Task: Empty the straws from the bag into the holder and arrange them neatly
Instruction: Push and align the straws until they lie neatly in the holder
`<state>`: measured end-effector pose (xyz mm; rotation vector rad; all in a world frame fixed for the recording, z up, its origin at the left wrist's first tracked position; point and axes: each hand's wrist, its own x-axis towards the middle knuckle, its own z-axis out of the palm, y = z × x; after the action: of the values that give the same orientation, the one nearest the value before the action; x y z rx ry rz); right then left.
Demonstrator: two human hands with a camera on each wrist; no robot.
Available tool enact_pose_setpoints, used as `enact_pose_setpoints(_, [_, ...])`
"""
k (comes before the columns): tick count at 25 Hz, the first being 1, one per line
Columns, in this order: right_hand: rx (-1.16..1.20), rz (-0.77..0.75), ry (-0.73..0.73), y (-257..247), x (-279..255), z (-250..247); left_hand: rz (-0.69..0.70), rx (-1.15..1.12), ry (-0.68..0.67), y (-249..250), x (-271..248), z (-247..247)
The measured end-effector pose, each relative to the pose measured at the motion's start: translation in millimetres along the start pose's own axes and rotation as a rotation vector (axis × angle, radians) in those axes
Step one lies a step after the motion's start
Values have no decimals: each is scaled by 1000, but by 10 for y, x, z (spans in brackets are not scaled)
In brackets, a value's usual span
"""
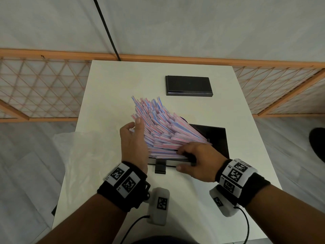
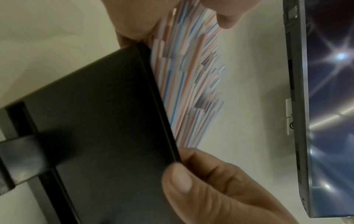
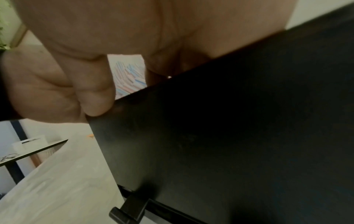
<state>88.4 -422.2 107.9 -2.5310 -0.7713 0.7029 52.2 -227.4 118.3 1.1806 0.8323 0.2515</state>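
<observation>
A thick fan of pink, blue and white striped straws [image 1: 158,124] [image 2: 187,75] leans up and to the left out of the black holder [image 1: 216,138] [image 2: 95,121] [image 3: 229,136] in the middle of the white table [image 1: 109,81]. My left hand [image 1: 133,143] cups the fan's left side, thumb up, with straws passing between thumb and palm. My right hand [image 1: 197,159] grips the holder's front wall, thumb [image 3: 95,103] outside, fingers over the rim on the lowest straws. The crumpled clear bag [image 1: 84,152] lies at the table's left edge.
A glossy black lid [image 1: 189,85] lies flat at the back of the table. A small black lever [image 1: 160,167] [image 3: 130,209] sticks out of the holder's front. A wooden lattice fence [image 1: 44,88] runs behind the table. A dark shoe [image 1: 318,143] shows at far right.
</observation>
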Motion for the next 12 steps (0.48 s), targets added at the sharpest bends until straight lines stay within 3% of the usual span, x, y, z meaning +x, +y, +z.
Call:
enact_pose_setpoints(6, [-41, -66, -121, -79, 77, 39, 33, -29, 46, -47, 35, 39])
enact_pose_setpoints(12, [-136, -8, -171, -196, 121, 28, 115, -28, 22, -115, 37, 54])
